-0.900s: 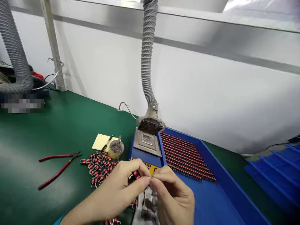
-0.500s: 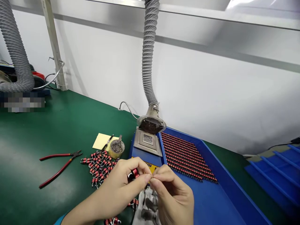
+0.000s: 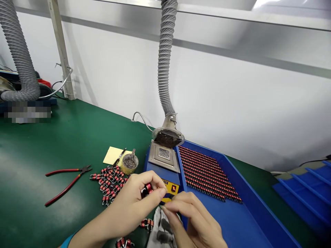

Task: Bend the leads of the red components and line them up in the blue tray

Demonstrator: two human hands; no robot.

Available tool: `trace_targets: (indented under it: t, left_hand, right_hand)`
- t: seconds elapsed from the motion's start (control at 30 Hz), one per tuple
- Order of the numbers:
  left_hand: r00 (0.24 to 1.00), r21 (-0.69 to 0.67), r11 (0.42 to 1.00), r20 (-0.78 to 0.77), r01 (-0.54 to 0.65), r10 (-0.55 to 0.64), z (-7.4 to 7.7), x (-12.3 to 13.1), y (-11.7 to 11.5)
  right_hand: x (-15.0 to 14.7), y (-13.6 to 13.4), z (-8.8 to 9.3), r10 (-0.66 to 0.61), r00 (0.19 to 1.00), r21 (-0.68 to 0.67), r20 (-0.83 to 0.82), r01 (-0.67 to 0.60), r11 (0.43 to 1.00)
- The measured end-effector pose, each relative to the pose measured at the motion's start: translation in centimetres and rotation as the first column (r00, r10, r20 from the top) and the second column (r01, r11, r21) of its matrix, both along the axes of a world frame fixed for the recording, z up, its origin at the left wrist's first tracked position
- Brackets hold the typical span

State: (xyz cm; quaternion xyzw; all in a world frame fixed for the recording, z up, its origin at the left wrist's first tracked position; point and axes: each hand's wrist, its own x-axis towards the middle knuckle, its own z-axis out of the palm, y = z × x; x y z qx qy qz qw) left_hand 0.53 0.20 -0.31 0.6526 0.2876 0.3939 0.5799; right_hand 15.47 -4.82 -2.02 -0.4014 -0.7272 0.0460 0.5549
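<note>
My left hand [image 3: 134, 203] is closed around a small red coil part [image 3: 148, 188], pinched between thumb and fingers. Just below and to the right, my right hand [image 3: 193, 220] has its fingers pressed together in a pinch at the part's wire end; what they grip is too small to name. Both hands hover in front of the blue solder pot [image 3: 164, 162]. A heap of red coil parts [image 3: 110, 182] lies on the green mat to the left. Under my hands lies a grey and white cloth [image 3: 161, 230].
A blue tray [image 3: 232, 220] holds several rows of finished red parts [image 3: 207, 172]. Red-handled pliers [image 3: 64, 181], a yellow pad [image 3: 112, 155] and a small flux tin [image 3: 129, 163] sit on the mat. A grey extraction hose [image 3: 165, 65] hangs over the pot. Stacked blue bins [image 3: 305, 189] at right.
My right hand has slid down and to the right, away from the left fingertips, uncovering the pot's yellow panel. The left hand keeps the red part in place.
</note>
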Motion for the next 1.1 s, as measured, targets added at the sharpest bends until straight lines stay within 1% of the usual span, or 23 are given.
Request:
trace_targets:
  t: [0.07,0.17,0.23,0.3,0.37,0.43,0.5,0.53,0.57,0.6,0.63,0.67,0.73,0.8,0.83,0.87,0.9,0.93,0.97,1.0,1.03,1.07,1.1]
  left_hand:
    - [1.000,-0.008,1.000,-0.007,0.019,-0.019,0.0,-0.1,0.0]
    - [0.997,0.026,0.998,-0.064,0.051,-0.049,0.0,-0.4,0.0]
    - [0.990,0.091,0.994,-0.127,0.065,-0.053,0.0,-0.6,-0.1]
    - [0.978,0.202,0.977,-0.205,0.067,-0.025,-0.1,-0.7,-0.2]
    - [0.966,0.364,0.930,-0.256,0.055,0.043,-0.2,-0.6,-0.2]
    - [0.960,0.542,0.840,-0.253,0.036,0.123,-0.4,-0.4,-0.3]
    - [0.960,0.651,0.759,-0.216,0.005,0.179,-0.5,-0.3,-0.4]
    - [0.961,0.672,0.741,-0.198,-0.009,0.192,-0.6,-0.2,-0.4]
    - [0.962,0.670,0.742,-0.187,-0.022,0.198,-0.5,-0.2,-0.5]
    - [0.963,0.651,0.759,-0.185,-0.030,0.197,-0.5,-0.3,-0.5]
    - [0.963,0.625,0.780,-0.186,-0.038,0.196,-0.4,-0.4,-0.5]
    - [0.963,0.595,0.802,-0.192,-0.041,0.192,-0.3,-0.5,-0.6]
    - [0.962,0.545,0.838,-0.209,-0.034,0.175,-0.1,-0.7,-0.6]
    - [0.964,0.536,0.844,-0.208,-0.029,0.165,0.0,-0.8,-0.6]
    - [0.967,0.552,0.833,-0.194,-0.031,0.164,0.0,-0.7,-0.6]
    - [0.969,0.581,0.813,-0.179,-0.034,0.169,-0.1,-0.6,-0.6]
    - [0.970,0.631,0.774,-0.159,-0.042,0.183,-0.2,-0.5,-0.5]
    - [0.968,0.697,0.716,-0.141,-0.052,0.208,-0.4,-0.3,-0.5]
    - [0.962,0.765,0.641,-0.130,-0.058,0.241,-0.5,-0.1,-0.5]
    - [0.953,0.825,0.562,-0.122,-0.058,0.278,-0.7,0.0,-0.4]
    - [0.943,0.869,0.492,-0.116,-0.055,0.311,-0.8,0.2,-0.4]
    - [0.936,0.894,0.446,-0.113,-0.051,0.332,-0.9,0.2,-0.4]
    - [0.934,0.899,0.434,-0.109,-0.054,0.340,-0.9,0.2,-0.4]
  right_hand:
    - [0.5,-0.2,0.2,0.045,0.999,-0.042,-0.014,-0.045,0.998]
    - [1.0,-0.2,0.3,-0.028,1.000,0.011,0.014,0.028,1.000]
    - [1.1,-0.2,0.3,-0.068,0.994,0.055,0.082,0.064,0.996]
    - [0.8,-0.2,0.2,-0.070,0.990,0.032,0.126,0.066,0.997]
    - [0.5,-0.1,0.2,-0.084,0.993,-0.062,0.078,0.089,0.994]
    - [0.2,-0.1,0.1,-0.102,0.993,-0.234,-0.054,0.086,0.968]
    - [0.1,0.0,-0.2,-0.062,0.966,-0.367,-0.251,-0.036,0.930]
    - [0.1,0.1,-0.3,-0.031,0.938,-0.377,-0.346,-0.109,0.920]
    - [0.2,0.1,-0.4,-0.006,0.912,-0.347,-0.411,-0.150,0.926]
    - [0.4,0.1,-0.4,0.014,0.902,-0.286,-0.431,-0.152,0.946]
    - [0.6,0.1,-0.5,0.025,0.915,-0.210,-0.404,-0.120,0.970]
    - [0.7,0.1,-0.5,0.024,0.941,-0.133,-0.339,-0.073,0.988]
    - [0.9,0.2,-0.5,0.005,0.984,-0.012,-0.176,-0.008,1.000]
    - [0.7,0.2,-0.4,-0.014,0.997,0.074,-0.076,0.020,0.997]
    - [0.5,0.2,-0.4,-0.026,0.998,0.110,-0.056,0.032,0.993]
    - [0.3,0.2,-0.4,-0.042,0.998,0.136,-0.051,0.049,0.989]
    - [0.0,0.2,-0.4,-0.063,0.996,0.136,-0.061,0.071,0.988]
    - [-0.2,0.2,-0.5,-0.087,0.992,0.093,-0.088,0.095,0.991]
    - [-0.4,0.2,-0.5,-0.101,0.986,0.005,-0.132,0.102,0.995]
    - [-0.5,0.1,-0.5,-0.093,0.976,-0.122,-0.195,0.070,0.990]
    - [-0.5,0.1,-0.5,-0.063,0.959,-0.257,-0.276,-0.011,0.966]
    - [-0.4,0.1,-0.5,-0.016,0.929,-0.358,-0.369,-0.126,0.925]
    - [-0.2,0.1,-0.5,0.036,0.889,-0.394,-0.456,-0.238,0.888]
